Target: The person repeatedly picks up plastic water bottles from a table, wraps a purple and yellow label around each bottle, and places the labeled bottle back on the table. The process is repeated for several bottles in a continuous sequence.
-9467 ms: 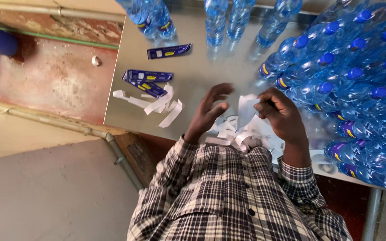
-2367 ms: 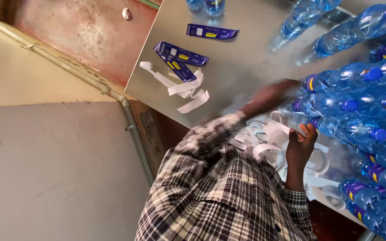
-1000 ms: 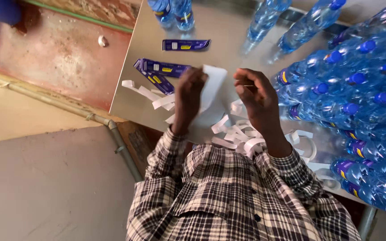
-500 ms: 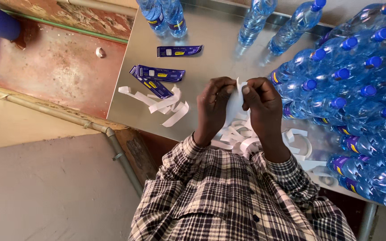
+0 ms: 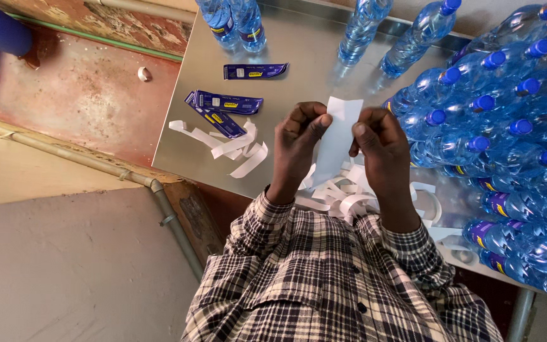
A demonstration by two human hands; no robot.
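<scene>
The white label strip (image 5: pixel 339 136) hung upright above the metal table (image 5: pixel 299 63), pinched at its top between both hands: left hand (image 5: pixel 299 142) gripping one edge, right hand (image 5: pixel 378 142) the other. It looked flimsy; a tug from uneven fingers could have torn or creased it, or stuck it to itself. Below lay a heap of peeled white backing strips (image 5: pixel 343 196), too tangled to count. Three blue labels (image 5: pixel 229 101) lay at left; four bottles (image 5: pixel 362 25) stood apart, dozens more packed at right.
</scene>
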